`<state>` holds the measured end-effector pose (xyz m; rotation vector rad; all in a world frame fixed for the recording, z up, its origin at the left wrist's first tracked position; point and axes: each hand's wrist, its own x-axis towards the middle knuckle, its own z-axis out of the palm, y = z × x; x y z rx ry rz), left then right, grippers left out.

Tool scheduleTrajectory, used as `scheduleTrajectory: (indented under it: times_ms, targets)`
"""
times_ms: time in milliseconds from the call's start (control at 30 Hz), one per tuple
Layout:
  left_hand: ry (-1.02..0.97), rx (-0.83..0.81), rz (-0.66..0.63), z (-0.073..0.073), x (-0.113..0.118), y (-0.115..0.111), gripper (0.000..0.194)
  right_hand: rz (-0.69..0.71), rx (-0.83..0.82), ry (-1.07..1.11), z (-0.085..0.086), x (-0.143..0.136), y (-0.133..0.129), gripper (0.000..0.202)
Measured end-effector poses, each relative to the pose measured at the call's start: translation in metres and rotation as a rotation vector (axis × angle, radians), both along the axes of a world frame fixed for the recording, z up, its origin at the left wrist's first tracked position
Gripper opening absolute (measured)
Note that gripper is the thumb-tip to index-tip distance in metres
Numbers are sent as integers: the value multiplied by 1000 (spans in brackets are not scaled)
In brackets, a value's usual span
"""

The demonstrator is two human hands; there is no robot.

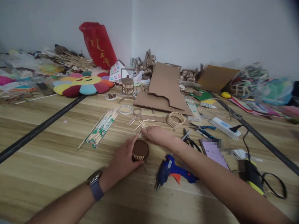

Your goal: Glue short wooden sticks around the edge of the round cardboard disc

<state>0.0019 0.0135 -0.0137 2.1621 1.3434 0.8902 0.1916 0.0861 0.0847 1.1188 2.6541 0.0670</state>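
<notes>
A round brown cardboard piece (140, 148), with short wooden sticks along part of its side, lies on the table. My left hand (126, 154) curls around its left side, thumb at the front and fingers at the back. Just beyond it, my right hand (154, 134) reaches into a loose scatter of short wooden sticks (142, 124). Its fingertips are drawn together among them; whether a stick is pinched there I cannot make out. A blue glue gun (171, 170) with an orange trigger lies under my right forearm, nozzle pointing toward me.
Farther back are a ring of sticks (175, 120), a white tape roll (125, 109), cardboard sheets (163, 87) and a finished small bucket (127, 85). Bagged sticks (101, 127) lie left. Pliers (205, 127), a power strip (224, 127) and a black cable (245, 143) are right.
</notes>
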Motion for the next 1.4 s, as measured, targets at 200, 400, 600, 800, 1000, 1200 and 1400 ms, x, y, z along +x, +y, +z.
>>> scheduleTrajectory:
  times_ms: [200,400,600,800,1000,1200,1400]
  targets:
    - [37,-6,9,2,0,-1,101,-86,-53,29,-1,4,-2,24]
    - [34,31,-6,1,0,-1,101,-110,-89,183,-9,28,-1,24]
    - [16,25,-7,0,0,-1,103,-180,-203,467,-8,46,-24,19]
    - [21,26,-14,-1,-1,0,103,-136,-419,826,-12,41,-56,22]
    - [-6,37,-17,-4,-1,-1,104,-110,-376,805,-10,29,-67,25]
    - [-23,31,-21,-3,0,-1,104,-222,-397,710,-10,22,-73,36]
    - [-38,32,-28,-1,0,-1,100,-237,-405,692,-21,18,-76,42]
